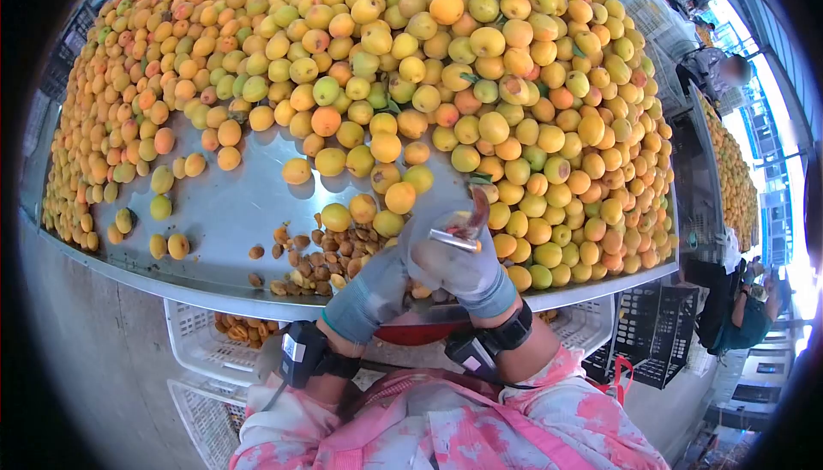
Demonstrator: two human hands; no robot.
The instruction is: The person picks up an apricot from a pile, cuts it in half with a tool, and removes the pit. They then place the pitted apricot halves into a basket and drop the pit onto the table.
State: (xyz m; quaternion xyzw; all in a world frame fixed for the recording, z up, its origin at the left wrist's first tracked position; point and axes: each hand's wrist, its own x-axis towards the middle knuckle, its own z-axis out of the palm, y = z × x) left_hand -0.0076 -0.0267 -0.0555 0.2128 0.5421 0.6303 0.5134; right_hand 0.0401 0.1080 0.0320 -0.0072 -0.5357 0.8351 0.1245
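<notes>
My two hands meet at the front edge of a metal table [257, 187] heaped with apricots [489, 41]. My right hand [459, 260], in a pale glove, is closed round a small tool [456, 240] with a shiny metal part and a reddish-brown end; its exact kind does not show. My left hand [386, 281], gloved too, is curled against the right one, and whatever its fingers hold is hidden. Left of the hands lies a pile of brown apricot pits [321, 260]. Several whole apricots [387, 223] sit just beyond the fingers.
Below the table edge are a white crate [193, 341] with orange pieces inside, a red basin [420, 333] and a black crate [656, 324]. On the right, other people [746, 320] stand near a second table of apricots [733, 178].
</notes>
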